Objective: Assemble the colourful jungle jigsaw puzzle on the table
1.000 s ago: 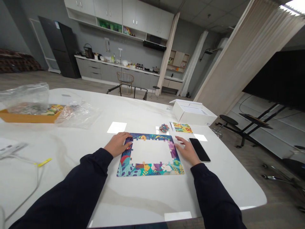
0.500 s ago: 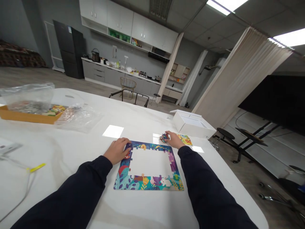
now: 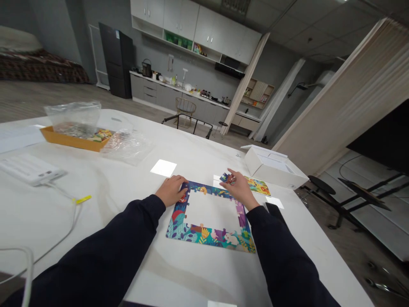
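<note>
A colourful puzzle frame (image 3: 188, 232) lies flat on the white table, its middle showing bare tabletop. My left hand (image 3: 172, 190) rests at its upper left corner, fingers on the edge; whether they grip it is hard to tell. Over the upper right corner, my right hand (image 3: 239, 187) pinches a dark, multicoloured puzzle piece (image 3: 226, 177) between thumb and fingers. Just beyond that hand lies a yellow and green picture card (image 3: 258, 186), partly hidden by it.
An open white box (image 3: 275, 166) stands at the back right. At the left are an orange tray (image 3: 75, 141), crumpled clear plastic (image 3: 128, 146), a white power bank (image 3: 30, 169) and its cable. A black phone-like object (image 3: 275, 212) lies beside my right sleeve.
My right hand has lifted slightly with a piece pinched in its fingertips. My left hand remains at the frame's corner. The camera view has turned left.
</note>
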Available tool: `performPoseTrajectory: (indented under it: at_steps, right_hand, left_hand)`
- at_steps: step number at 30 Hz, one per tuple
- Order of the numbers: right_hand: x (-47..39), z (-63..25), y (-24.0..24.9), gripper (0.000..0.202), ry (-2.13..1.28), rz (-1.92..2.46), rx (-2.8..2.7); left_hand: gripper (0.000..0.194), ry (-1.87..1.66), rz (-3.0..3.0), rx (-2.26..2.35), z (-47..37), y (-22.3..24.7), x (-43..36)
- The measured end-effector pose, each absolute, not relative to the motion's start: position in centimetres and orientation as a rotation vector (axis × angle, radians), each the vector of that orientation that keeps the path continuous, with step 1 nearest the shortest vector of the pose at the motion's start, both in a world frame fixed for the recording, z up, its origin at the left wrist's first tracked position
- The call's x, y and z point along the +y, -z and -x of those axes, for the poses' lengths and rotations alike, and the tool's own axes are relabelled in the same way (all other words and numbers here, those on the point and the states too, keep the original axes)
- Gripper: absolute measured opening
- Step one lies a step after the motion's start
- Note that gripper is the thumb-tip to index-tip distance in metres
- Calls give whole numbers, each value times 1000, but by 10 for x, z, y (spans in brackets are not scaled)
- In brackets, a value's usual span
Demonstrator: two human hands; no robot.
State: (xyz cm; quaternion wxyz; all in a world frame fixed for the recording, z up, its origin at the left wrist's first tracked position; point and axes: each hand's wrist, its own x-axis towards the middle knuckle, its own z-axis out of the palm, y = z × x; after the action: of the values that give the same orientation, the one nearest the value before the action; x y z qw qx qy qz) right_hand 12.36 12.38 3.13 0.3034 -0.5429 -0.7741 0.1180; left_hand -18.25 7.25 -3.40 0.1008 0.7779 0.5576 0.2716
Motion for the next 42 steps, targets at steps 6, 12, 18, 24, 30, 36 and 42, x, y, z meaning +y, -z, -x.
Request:
performPoseTrajectory:
  at_steps: [6, 12, 18, 24, 30, 36, 42]
  right_hand:
    - [51, -52, -8, 48, -414, 1344, -2213]
    - [35, -47, 9, 45, -271, 1453, -2262]
    - [41, -69, 5, 51, -473, 1313, -2399]
    - [49, -80, 7, 52, -713, 1039, -2484]
    - [54, -81, 19, 38, -642, 1057, -2378]
    - [67, -81, 7, 30, -503, 1026, -2327]
    - [84, -57, 12, 16, -319, 1052, -2355]
  left_hand:
    - [26, -811, -2323, 1645, 184, 39, 74]
    - [24, -786, -2310, 1658, 183, 36, 73]
    - [24, -779, -2304, 1646, 183, 34, 72]
    - [26, -764, -2312, 1645, 183, 34, 71]
    - [25, -761, -2323, 1645, 183, 34, 72]
    - [25, -767, -2326, 1648, 183, 34, 72]
    - [24, -787, -2314, 1640, 183, 35, 72]
